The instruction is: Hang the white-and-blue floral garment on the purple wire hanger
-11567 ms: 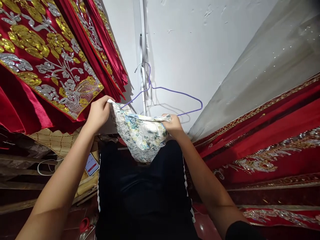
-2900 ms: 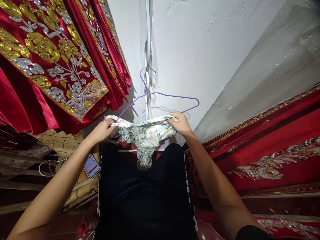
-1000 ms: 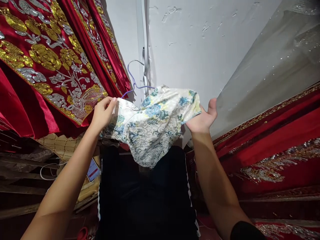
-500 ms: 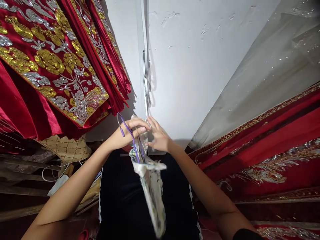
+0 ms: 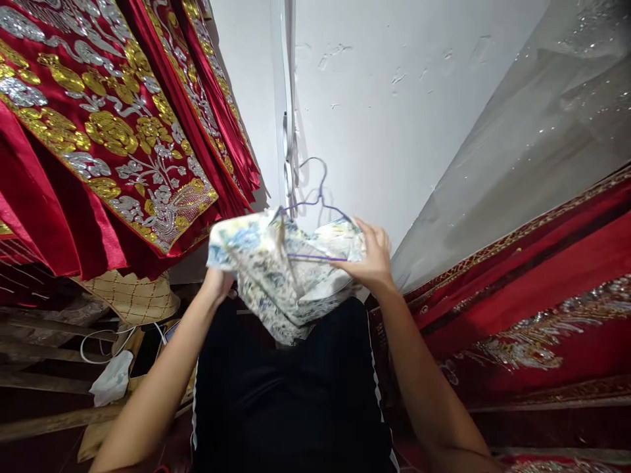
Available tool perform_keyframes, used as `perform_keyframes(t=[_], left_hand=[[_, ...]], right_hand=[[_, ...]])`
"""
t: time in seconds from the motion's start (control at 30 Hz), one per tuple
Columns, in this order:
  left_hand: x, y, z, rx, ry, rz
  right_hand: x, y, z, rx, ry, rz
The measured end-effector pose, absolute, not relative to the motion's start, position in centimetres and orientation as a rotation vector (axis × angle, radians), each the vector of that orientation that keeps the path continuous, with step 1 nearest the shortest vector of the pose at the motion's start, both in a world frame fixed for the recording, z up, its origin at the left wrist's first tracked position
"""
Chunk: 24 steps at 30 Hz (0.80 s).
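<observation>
A white floral garment with blue and yellow patches hangs on a thin purple hanger before my body. The hanger's hook points up toward the wall. My right hand grips the garment's right shoulder together with the right end of the hanger, thumb near its lower bar. At the other side my left hand holds the garment's left shoulder out past the hanger. Cloth covers most of that hand's fingers. The garment's lower part is bunched and slightly blurred.
A white rail with rings runs up the white wall. Red embroidered garments hang at left. On the right are a sheer covering and red beaded cloth. A white cable lies at lower left.
The hanger and garment have turned from edge-on to broadside. My hands have moved apart, from close together by the rail to the garment's two shoulders. The hook now points upward.
</observation>
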<state>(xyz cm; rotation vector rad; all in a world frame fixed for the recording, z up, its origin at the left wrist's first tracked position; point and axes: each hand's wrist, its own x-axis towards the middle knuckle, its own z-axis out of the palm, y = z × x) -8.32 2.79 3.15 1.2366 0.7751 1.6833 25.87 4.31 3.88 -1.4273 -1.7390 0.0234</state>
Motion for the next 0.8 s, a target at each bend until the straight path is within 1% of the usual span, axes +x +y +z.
perform_keyframes(t=[0.13,0.3,0.4,0.47,0.53,0.6,0.67,0.73,0.8], left_hand=[[-6.5,2.2,-2.7,0.895,0.983,1.641],[-2.4,1.5,-5.8,0.998,1.158,1.861],[-2.5,0.7,-7.4,0.909,1.293,1.880],[-3.3,-0.4,-8.6,0.879,1.321,1.820],[-4.1,-1.7,-9.7,0.877,1.300,1.765],[-4.7,-2.9,-10.4,0.858,1.301,1.726],[-5.0,-3.7,-10.6,0.847,1.325,1.681],[-5.1,-4.2,-10.6,0.862,1.338,1.634],[-5.0,-4.3,-10.4,0.874,1.316,1.618]], right_hand=[[25.7,5.4,6.3,-1.488,-1.695,-0.136],[22.0,4.7,9.4,-1.397,-1.868,-0.188],[21.3,3.0,9.0,-1.367,-1.906,-0.161],[21.5,1.8,7.2,-1.325,-1.844,-0.089],[21.4,0.9,4.2,-1.272,-1.663,0.049],[20.3,0.3,0.2,-1.254,-1.382,0.266],[18.3,0.1,-4.0,-1.315,-1.156,0.630],[16.0,0.1,-7.4,-1.362,-1.225,1.110],[14.3,0.3,-9.4,-1.350,-1.326,1.286]])
